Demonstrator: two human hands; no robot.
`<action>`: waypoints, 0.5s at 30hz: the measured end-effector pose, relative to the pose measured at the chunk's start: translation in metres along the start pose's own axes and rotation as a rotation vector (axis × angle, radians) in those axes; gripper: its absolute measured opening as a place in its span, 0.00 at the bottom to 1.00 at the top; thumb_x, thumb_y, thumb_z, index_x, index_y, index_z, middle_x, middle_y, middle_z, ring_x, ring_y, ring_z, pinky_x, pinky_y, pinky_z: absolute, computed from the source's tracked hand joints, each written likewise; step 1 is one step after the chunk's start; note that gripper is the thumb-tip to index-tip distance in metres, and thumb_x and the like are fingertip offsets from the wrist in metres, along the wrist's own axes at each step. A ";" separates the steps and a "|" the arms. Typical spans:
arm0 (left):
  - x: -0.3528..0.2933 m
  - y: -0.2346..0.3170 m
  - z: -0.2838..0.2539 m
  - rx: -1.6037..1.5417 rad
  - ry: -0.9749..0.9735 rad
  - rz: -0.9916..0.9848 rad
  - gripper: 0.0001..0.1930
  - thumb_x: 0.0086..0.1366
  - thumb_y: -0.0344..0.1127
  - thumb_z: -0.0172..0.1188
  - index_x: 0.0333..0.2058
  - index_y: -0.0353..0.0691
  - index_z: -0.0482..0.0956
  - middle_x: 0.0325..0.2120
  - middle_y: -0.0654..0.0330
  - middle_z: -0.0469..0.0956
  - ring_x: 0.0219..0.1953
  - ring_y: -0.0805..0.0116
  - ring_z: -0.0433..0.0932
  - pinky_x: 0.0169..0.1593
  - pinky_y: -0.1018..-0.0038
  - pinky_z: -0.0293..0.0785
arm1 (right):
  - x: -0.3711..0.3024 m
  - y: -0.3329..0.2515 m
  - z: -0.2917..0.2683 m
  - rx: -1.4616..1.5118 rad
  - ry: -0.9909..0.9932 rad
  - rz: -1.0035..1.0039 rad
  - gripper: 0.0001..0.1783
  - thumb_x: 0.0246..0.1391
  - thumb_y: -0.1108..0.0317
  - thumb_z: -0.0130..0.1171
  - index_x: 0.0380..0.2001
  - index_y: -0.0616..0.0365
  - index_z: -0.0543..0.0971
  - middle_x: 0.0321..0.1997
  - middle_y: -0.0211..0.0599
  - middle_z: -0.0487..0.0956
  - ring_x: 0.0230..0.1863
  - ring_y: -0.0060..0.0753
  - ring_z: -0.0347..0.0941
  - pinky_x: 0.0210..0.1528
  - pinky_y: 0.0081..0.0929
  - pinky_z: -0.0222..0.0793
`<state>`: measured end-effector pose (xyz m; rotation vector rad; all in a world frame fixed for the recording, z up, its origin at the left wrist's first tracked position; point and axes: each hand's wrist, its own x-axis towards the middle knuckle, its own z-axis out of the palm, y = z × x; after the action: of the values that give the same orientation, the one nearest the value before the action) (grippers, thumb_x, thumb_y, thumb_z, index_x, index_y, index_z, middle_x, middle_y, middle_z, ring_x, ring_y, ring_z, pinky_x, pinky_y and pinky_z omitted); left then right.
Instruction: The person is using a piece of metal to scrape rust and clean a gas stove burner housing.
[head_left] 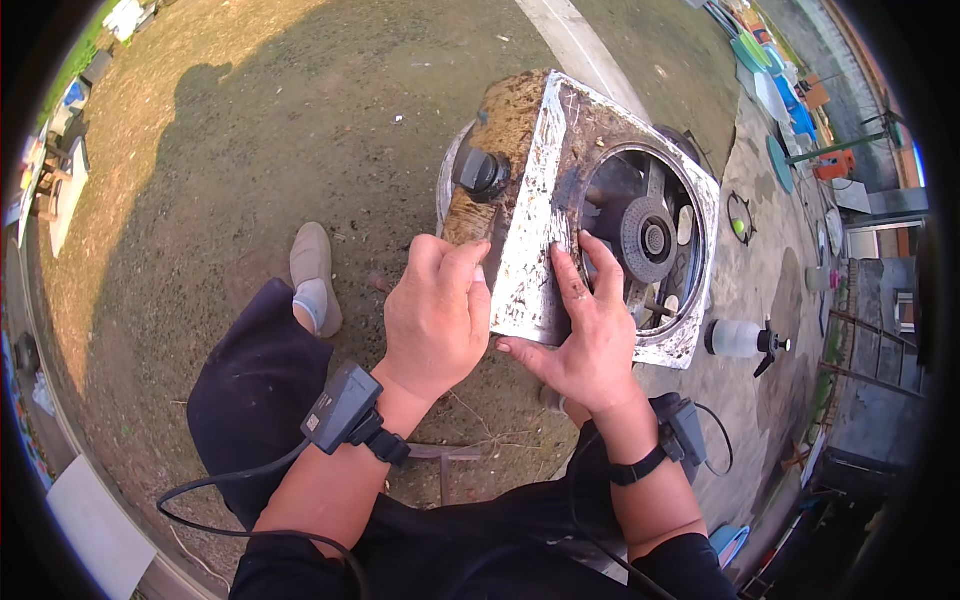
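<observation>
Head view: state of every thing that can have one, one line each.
Gas stove, grimy, white surface patchy
Burner, uncovered, no visible flame
Knob, fitted; setting unreadable
Left hand, fingers curled at the stove; whether gripping anything unclear
Right hand, fingers spread against the stove
Left wrist unit, strapped on
Right wrist unit, strapped on
Spray bottle, spray head fitted
Left shoe, worn

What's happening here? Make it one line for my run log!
left hand: curled, at the grimy stove | right hand: spread on the stove | dark knob: on the stove | spray bottle: off to the right
</observation>
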<state>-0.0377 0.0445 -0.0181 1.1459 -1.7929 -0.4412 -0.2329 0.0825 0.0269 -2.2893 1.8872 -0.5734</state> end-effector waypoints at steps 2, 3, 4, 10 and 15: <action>-0.001 -0.008 0.003 0.006 -0.006 -0.052 0.15 0.70 0.23 0.57 0.54 0.36 0.76 0.42 0.48 0.74 0.36 0.50 0.79 0.39 0.59 0.77 | 0.001 0.000 0.000 -0.022 0.011 -0.023 0.63 0.31 0.40 0.86 0.70 0.56 0.72 0.71 0.57 0.66 0.57 0.60 0.80 0.50 0.46 0.84; -0.001 -0.011 0.003 0.012 -0.013 -0.104 0.15 0.70 0.23 0.57 0.54 0.36 0.76 0.42 0.48 0.74 0.37 0.49 0.79 0.40 0.58 0.77 | 0.001 0.000 0.000 -0.021 0.011 -0.025 0.63 0.31 0.40 0.86 0.70 0.56 0.72 0.71 0.57 0.66 0.57 0.60 0.80 0.50 0.46 0.84; -0.003 -0.009 0.003 0.013 -0.012 -0.104 0.15 0.70 0.23 0.57 0.54 0.36 0.76 0.42 0.48 0.74 0.37 0.49 0.79 0.40 0.58 0.77 | 0.001 0.000 0.000 -0.026 0.007 -0.018 0.62 0.31 0.40 0.86 0.70 0.56 0.72 0.71 0.57 0.66 0.57 0.60 0.80 0.50 0.46 0.84; -0.007 -0.019 0.002 0.045 0.010 -0.120 0.15 0.70 0.22 0.56 0.54 0.37 0.76 0.41 0.47 0.73 0.36 0.48 0.79 0.39 0.59 0.77 | -0.001 -0.002 0.001 -0.017 0.015 -0.023 0.62 0.31 0.41 0.86 0.70 0.56 0.72 0.71 0.57 0.66 0.57 0.61 0.80 0.50 0.46 0.84; -0.005 -0.004 -0.004 -0.058 -0.068 -0.107 0.15 0.72 0.24 0.55 0.55 0.35 0.75 0.42 0.46 0.74 0.39 0.46 0.78 0.43 0.58 0.76 | 0.000 0.000 0.000 -0.024 0.011 -0.022 0.63 0.31 0.41 0.86 0.70 0.56 0.72 0.71 0.57 0.66 0.58 0.61 0.79 0.49 0.47 0.84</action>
<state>-0.0317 0.0476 -0.0221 1.2024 -1.7710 -0.5975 -0.2331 0.0827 0.0267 -2.3300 1.8865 -0.5705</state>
